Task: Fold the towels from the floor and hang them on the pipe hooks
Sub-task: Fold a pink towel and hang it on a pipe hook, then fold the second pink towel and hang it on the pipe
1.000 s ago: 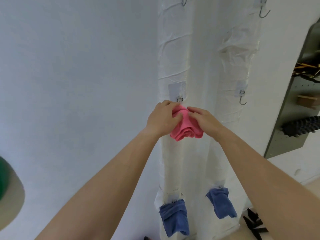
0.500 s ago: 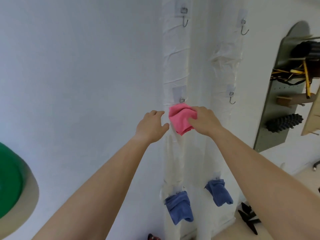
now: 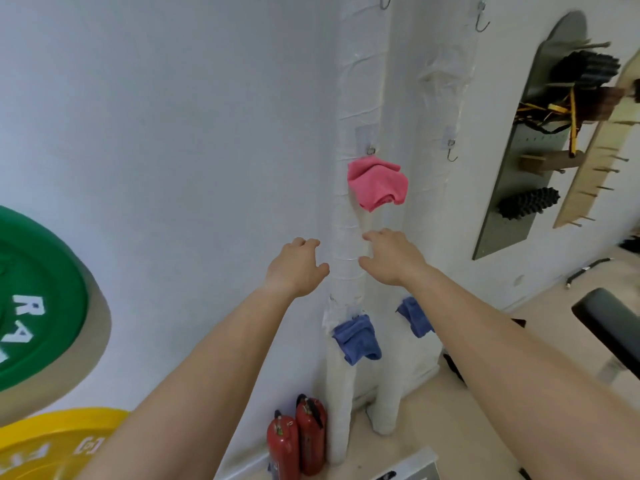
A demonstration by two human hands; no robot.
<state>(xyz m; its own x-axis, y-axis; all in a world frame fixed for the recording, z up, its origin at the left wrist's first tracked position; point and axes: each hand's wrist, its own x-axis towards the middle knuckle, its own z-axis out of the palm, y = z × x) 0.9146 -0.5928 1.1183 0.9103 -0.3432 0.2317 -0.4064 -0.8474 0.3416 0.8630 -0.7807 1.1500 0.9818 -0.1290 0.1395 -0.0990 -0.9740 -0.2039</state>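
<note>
Neither hand grips anything: left hand (image 3: 298,268) and right hand (image 3: 394,258) hover, fingers relaxed, either side of the wrapped pipe (image 3: 346,244). The pink towel (image 3: 377,183) hangs bunched from a hook (image 3: 370,150) higher on that pipe, a blue towel (image 3: 356,337) lower down.

Pink towel (image 3: 377,183); two blue towels (image 3: 356,339) lower down; white wrapped pipes (image 3: 346,244) against a pale wall (image 3: 173,133); green weight plate (image 3: 38,299) with white letters; yellow plate (image 3: 52,441) with white marks; two red fire extinguishers (image 3: 298,441); grey pegboard (image 3: 512,188); black spiky roller (image 3: 528,204)
</note>
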